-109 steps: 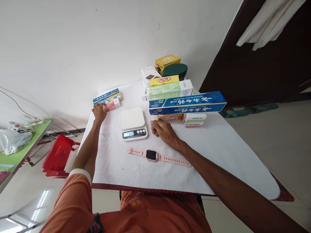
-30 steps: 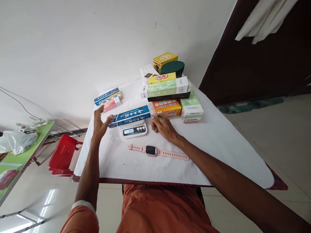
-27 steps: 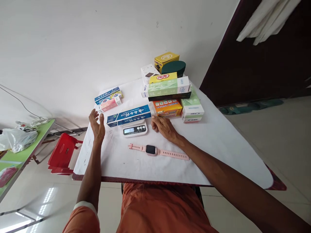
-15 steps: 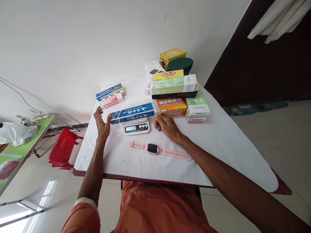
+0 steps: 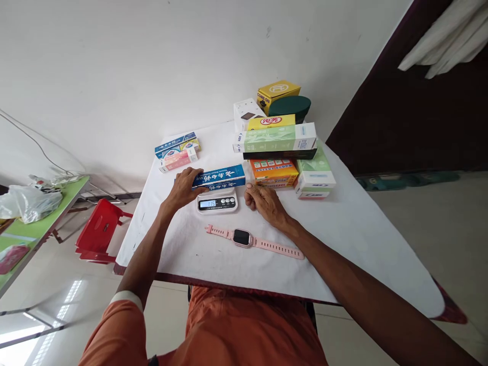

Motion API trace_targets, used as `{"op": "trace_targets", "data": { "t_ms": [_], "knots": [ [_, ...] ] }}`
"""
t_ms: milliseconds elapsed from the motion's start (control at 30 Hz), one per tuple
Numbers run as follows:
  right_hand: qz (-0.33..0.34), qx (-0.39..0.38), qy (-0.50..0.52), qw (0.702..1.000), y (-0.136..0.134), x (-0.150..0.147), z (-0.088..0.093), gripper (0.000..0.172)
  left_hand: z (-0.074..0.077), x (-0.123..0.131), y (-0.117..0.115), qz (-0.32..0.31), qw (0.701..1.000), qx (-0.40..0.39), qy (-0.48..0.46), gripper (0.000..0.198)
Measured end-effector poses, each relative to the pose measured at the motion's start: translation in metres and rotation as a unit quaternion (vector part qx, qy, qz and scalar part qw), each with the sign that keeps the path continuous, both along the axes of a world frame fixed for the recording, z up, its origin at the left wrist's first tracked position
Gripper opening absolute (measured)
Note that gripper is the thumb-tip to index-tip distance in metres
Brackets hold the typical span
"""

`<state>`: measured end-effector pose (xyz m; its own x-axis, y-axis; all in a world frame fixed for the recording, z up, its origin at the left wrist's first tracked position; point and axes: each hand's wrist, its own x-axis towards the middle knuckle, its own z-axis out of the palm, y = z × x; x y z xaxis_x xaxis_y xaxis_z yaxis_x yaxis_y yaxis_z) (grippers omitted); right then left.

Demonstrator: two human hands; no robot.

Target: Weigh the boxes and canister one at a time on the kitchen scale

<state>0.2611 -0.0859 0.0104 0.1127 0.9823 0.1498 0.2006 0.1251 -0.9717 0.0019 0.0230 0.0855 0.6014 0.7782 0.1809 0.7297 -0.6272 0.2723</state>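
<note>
A long blue toothpaste box (image 5: pixel 223 175) lies across the top of a small white digital scale (image 5: pixel 217 203), whose lit display shows digits that look like 115. My left hand (image 5: pixel 185 188) grips the box near its left end, thumb on the near side and fingers over the top. Close to the box's right end, my right hand (image 5: pixel 266 203) rests on the white tablecloth with its fingers curled; whether anything is inside them is hidden. A pink-strapped smartwatch (image 5: pixel 241 237) is stretched out on the cloth in front of the scale.
Behind my right hand is a group of boxes, with an orange box (image 5: pixel 275 174), a light green box (image 5: pixel 274 138) and a dark green round-topped container (image 5: pixel 290 107). Smaller boxes, one of them pink (image 5: pixel 178 159), sit at the back left. A red chair (image 5: pixel 99 231) stands left of the table.
My left hand has moved right from beside the toothpaste box and closed on its left end. The scale's reading has changed. My right hand stays curled near the box's other end.
</note>
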Motion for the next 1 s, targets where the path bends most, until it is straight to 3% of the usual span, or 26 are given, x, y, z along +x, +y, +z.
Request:
{"op": "trace_targets", "data": {
  "t_ms": [167, 367, 533, 733, 867, 1000],
  "knots": [
    [-0.005, -0.012, -0.007, 1.000, 0.000, 0.000, 0.000, 0.077, 0.013, -0.026, 0.027, 0.020, 0.998, 0.022, -0.064, 0.051],
    [-0.005, -0.009, -0.010, 1.000, 0.000, 0.000, 0.001, 0.076, 0.040, -0.054, 0.120, 0.154, 0.984, 0.087, -0.028, 0.046],
    [-0.007, -0.002, -0.011, 1.000, 0.000, 0.000, 0.003, 0.076, 0.030, -0.053, 0.174, 0.201, 0.979, 0.040, -0.015, 0.043],
    [0.000, 0.003, -0.018, 1.000, 0.000, 0.000, 0.002, 0.074, 0.016, -0.051, 0.188, 0.223, 0.975, 0.009, 0.017, 0.043],
    [0.001, -0.001, -0.002, 1.000, 0.001, 0.000, 0.001, 0.072, 0.019, -0.048, 0.182, 0.219, 0.975, 0.032, 0.022, 0.048],
    [0.003, -0.003, 0.008, 1.000, 0.002, 0.000, 0.001, 0.072, 0.029, -0.027, 0.165, 0.185, 0.980, 0.071, -0.037, 0.069]
  ]
}}
